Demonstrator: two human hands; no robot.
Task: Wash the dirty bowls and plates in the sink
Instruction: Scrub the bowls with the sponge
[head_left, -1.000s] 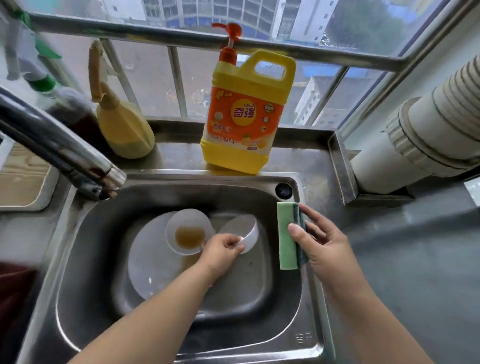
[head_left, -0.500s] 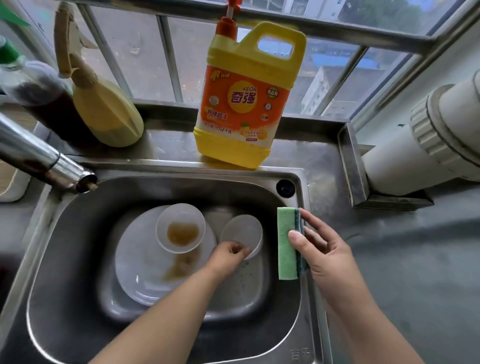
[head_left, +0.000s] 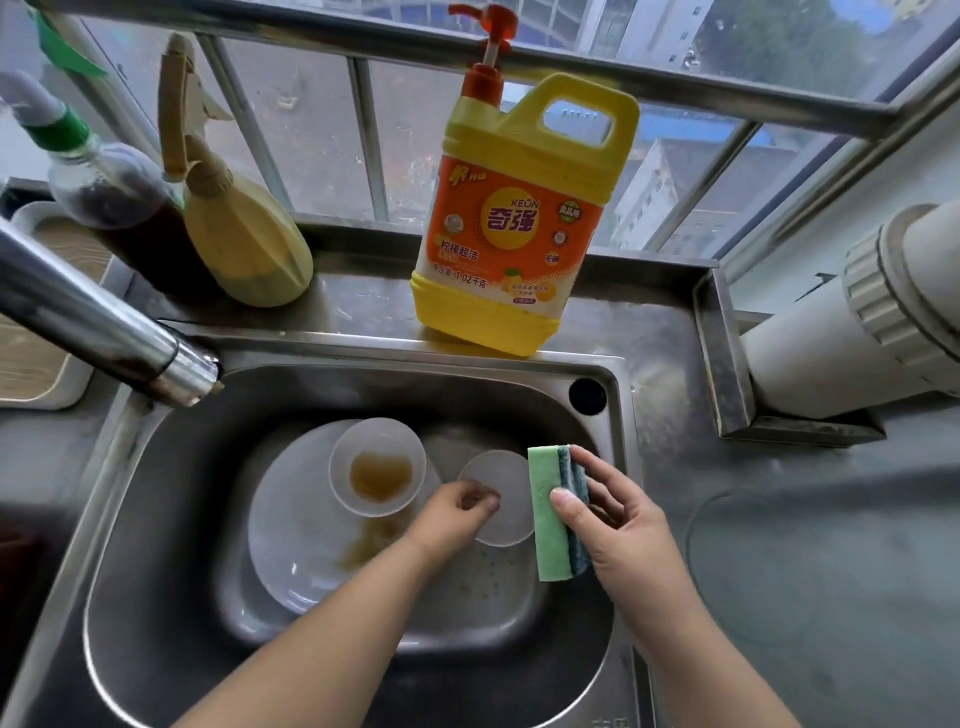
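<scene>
A steel sink (head_left: 156, 519) holds a large white plate (head_left: 291, 530) smeared with brown sauce. A white bowl (head_left: 377, 466) with brown liquid stands on the plate's far side. To its right is a second, smaller white bowl (head_left: 511, 512), and my left hand (head_left: 457, 512) pinches its near-left rim. My right hand (head_left: 613, 519) holds a green and blue sponge (head_left: 550, 512) upright over the sink's right side, thumb on the green face.
A steel faucet (head_left: 104, 332) reaches in from the left over the sink. On the ledge behind stand a yellow detergent jug (head_left: 514, 223) with a red pump, a yellow spray bottle (head_left: 244, 234) and a dark bottle (head_left: 114, 208). A white pipe (head_left: 852, 332) is at right.
The small bowl has been tipped from on its side toward upright by my left hand. My right hand has brought the sponge slightly left, over the sink. The view has shifted closer.
</scene>
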